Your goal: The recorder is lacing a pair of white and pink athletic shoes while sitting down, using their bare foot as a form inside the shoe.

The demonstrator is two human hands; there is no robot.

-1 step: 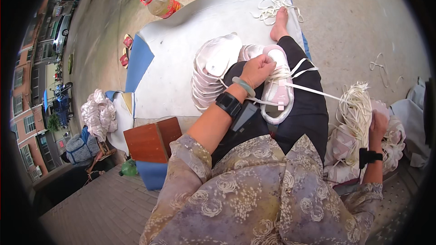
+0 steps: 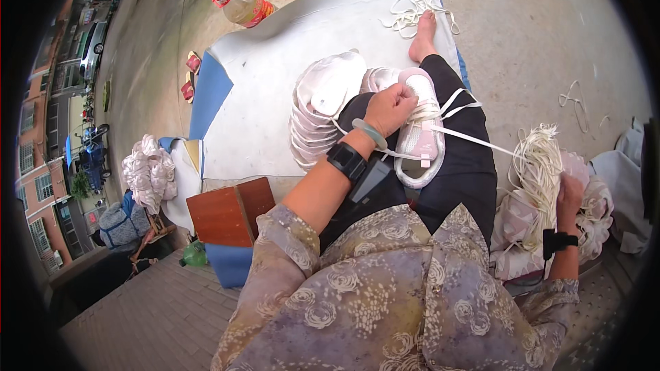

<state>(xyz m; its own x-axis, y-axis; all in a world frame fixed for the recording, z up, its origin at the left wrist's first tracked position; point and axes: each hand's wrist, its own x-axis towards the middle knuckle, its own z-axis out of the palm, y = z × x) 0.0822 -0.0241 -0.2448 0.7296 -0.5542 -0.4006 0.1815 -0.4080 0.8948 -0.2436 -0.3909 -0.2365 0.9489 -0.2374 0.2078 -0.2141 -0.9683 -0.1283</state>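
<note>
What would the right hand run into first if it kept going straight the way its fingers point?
The right hand points up and left into the bundle of white laces, which it seems to be touching already. Beyond that lies the taut white lace, though depth there is hard to judge.

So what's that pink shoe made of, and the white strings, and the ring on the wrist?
The pink shoe upper looks like soft matte fabric, maybe knit; it shows no shine. The bundle of white laces looks like flat woven cord, limp and dull. The bangle on the left hand's wrist looks like smooth, pale green jade or glass, faintly glossy; which one cannot be told.
</note>
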